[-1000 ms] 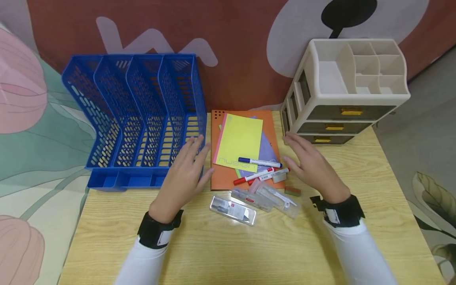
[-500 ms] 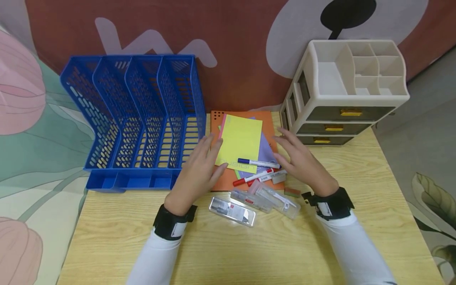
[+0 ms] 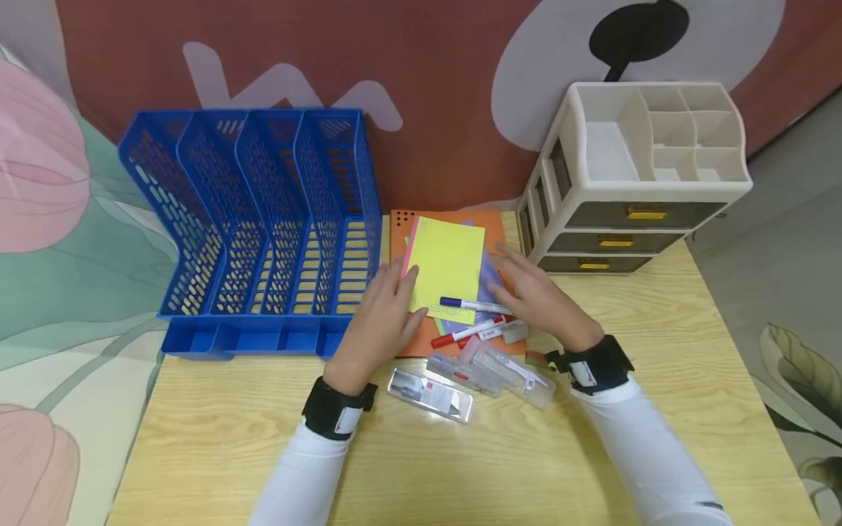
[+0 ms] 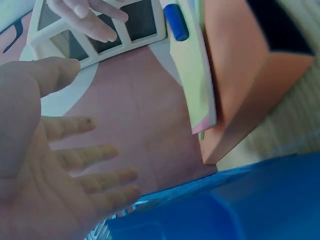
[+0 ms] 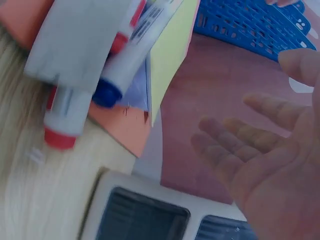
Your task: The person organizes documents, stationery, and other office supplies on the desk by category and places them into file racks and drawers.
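My left hand, fingers extended, hovers at the left side of a pile of stationery and holds nothing. Opposite it, my right hand has its fingers over the pile's right edge, also without a grip. On top of the pile lies a yellow notebook, over a purple one and a thick orange folder. A blue-capped marker crosses the yellow notebook. Red markers lie below it, beside a grey block. In the left wrist view the palm faces the orange folder.
A blue file rack with tall dividers stands at the left. At the back right is a white drawer organizer with small top compartments. Transparent cases lie in front of the pile, near a small green-and-brown block.
Both hands have moved inward toward the pile, the left hand to the right and the right hand to the left. The stationery stays where it was.
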Demonstrator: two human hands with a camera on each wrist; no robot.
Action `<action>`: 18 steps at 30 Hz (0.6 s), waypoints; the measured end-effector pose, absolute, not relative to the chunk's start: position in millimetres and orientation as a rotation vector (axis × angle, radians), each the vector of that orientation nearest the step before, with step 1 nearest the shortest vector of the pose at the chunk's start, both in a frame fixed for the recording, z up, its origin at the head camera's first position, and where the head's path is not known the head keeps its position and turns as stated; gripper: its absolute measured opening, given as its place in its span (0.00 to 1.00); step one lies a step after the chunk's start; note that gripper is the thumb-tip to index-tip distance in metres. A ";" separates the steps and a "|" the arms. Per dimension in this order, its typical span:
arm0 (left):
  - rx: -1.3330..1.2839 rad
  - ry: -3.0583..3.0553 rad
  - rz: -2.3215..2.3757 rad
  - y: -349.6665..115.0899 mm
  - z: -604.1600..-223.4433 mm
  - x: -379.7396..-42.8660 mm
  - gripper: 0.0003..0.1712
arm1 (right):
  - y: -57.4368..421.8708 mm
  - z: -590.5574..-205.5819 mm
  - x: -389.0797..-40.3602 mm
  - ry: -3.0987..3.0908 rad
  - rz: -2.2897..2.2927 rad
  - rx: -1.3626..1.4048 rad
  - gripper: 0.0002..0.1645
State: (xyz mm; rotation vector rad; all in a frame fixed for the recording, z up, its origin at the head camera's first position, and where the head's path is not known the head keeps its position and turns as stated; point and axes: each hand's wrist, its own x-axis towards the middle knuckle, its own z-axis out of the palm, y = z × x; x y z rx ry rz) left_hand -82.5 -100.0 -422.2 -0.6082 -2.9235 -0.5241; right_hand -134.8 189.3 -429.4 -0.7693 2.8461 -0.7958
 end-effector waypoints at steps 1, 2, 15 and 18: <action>-0.600 -2.933 -0.523 -99.2 -423.8 -82.9 0.40 | 188.6 -430.2 -135.8 2.829 -0.807 -0.763 0.36; -0.595 -2.940 -0.523 -98.1 -425.3 -83.4 0.40 | 187.9 -431.2 -136.5 2.811 -0.816 -0.755 0.37; -0.481 -3.088 -0.470 -81.5 -434.9 -99.2 0.44 | 170.7 -443.3 -144.1 2.672 -0.918 -0.508 0.38; -0.443 -3.098 -0.506 -78.1 -436.9 -103.6 0.45 | 168.8 -445.8 -147.2 2.632 -0.974 -0.434 0.36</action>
